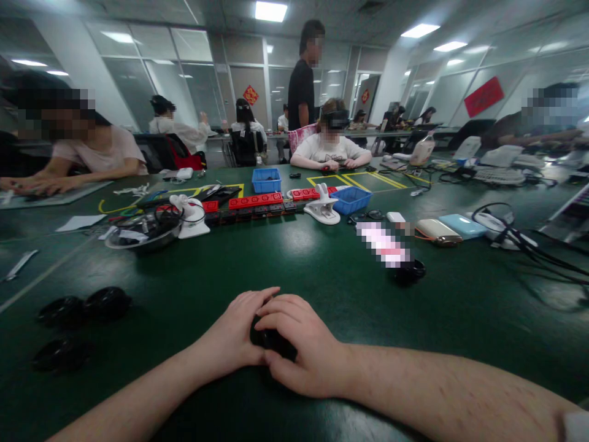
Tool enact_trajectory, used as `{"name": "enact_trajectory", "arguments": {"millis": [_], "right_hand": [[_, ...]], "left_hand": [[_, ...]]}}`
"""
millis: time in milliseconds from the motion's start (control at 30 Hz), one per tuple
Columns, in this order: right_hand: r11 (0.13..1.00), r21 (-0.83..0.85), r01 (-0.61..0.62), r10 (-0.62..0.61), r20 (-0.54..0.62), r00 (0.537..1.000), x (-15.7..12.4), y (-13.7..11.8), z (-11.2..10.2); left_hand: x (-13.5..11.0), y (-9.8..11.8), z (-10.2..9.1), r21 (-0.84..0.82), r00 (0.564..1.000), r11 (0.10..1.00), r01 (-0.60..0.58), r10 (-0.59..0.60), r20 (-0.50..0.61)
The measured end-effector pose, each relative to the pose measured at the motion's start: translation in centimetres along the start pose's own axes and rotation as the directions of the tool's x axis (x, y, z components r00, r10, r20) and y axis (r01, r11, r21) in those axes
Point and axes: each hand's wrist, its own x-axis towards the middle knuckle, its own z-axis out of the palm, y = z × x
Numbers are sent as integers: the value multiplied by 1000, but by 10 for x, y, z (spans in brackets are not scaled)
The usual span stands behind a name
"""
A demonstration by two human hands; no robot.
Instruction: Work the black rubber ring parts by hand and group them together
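Observation:
My left hand (pixel 230 334) and my right hand (pixel 308 350) meet low over the green table, closed around a black rounded part (pixel 277 341). The left fingers lie along its left side, and the right fingers curl over its top and right. Much of the part is hidden, so its exact kind does not show. To the left lie three shiny black round parts: one at the back (pixel 108 302), one beside it (pixel 62 310), and one nearer me (pixel 61 354). Another black round piece (pixel 410 270) rests at the right, beside a lit phone (pixel 381 244).
Across the middle stand a metal bowl (pixel 147 244) of dark items, a white clip stand (pixel 323 205), red sockets (pixel 255 201) and blue bins (pixel 265 180) (pixel 352 199). A wrench (pixel 21 265) lies left; power banks (pixel 437 231) and cables lie right. A person (pixel 331 144) sits opposite.

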Motion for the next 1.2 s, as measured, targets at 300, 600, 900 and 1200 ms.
{"name": "enact_trajectory", "arguments": {"millis": [300,600,900,1200], "right_hand": [[973,-90,-210,217,77,973,0,7,2],[999,41,-26,23,62,998,0,3,0],[998,64,-16,16,5,1000,2,2,-2],[956,-83,-282,288,71,955,2,4,1]], "left_hand": [[0,12,-1,34,998,999,-10,7,65],[3,4,-16,-289,974,951,-108,160,162],[-1,8,-8,-76,991,994,-80,87,99],[-1,28,7,171,983,968,183,-185,-2]]}}
